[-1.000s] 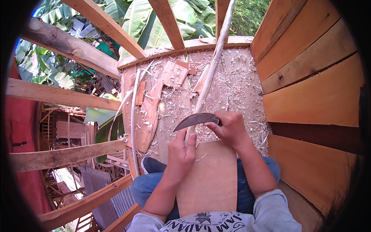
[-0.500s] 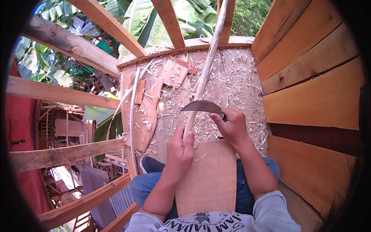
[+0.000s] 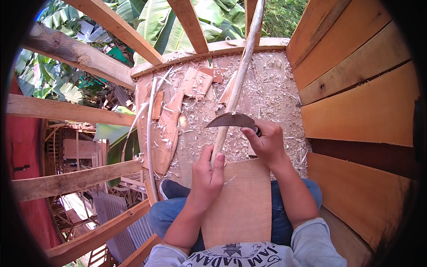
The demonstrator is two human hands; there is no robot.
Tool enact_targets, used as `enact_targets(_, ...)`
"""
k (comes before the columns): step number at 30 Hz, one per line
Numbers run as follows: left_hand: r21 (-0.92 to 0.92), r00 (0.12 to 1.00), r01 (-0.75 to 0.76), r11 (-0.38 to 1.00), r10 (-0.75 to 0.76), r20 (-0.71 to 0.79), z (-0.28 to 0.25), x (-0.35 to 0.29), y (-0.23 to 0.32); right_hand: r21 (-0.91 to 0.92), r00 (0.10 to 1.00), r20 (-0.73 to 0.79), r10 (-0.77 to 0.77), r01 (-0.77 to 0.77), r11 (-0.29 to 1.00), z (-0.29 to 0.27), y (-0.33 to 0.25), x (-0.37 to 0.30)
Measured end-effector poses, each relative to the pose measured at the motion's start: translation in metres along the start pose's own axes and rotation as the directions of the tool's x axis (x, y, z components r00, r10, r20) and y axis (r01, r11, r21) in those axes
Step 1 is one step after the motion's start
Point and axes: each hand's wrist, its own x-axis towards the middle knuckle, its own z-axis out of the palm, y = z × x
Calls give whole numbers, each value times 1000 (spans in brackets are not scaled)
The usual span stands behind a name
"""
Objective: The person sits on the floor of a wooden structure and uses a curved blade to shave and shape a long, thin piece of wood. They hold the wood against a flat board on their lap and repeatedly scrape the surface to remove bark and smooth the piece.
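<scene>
The wooden stick (image 3: 240,79) slants away over the shaving-strewn floor (image 3: 278,95), its near end clasped in the left hand (image 3: 209,176), I'd say to steady it, while the right hand (image 3: 268,144) grips the curved knife (image 3: 232,119) crosswise over the wood.

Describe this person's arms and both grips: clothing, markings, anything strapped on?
Left grip and right grip are bare human hands: no gloves, rings, watch or cables visible. Left forearm and right forearm are also bare, tapering toward the wrists. Loose, pale grey-blue sleeves end near the elbows, with no visible markings.
</scene>
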Motion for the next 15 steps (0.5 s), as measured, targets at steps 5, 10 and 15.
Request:
enact_targets(5, -6, 1000, 27, 1000, -27, -9, -1, 0, -3, -70, 999, 45, -30, 33, 997, 0, 5, -3)
enact_targets(10, -21, 1000, 17, 1000, -17, -2, -2, -1, 3, 15, 988, 110, -112, 111, 994, -5, 7, -2)
enact_targets(15, -20, 995, 102, 995, -102, 14, -9, -2, 1, 117, 995, -39, 86, -81, 990, -10, 13, 5)
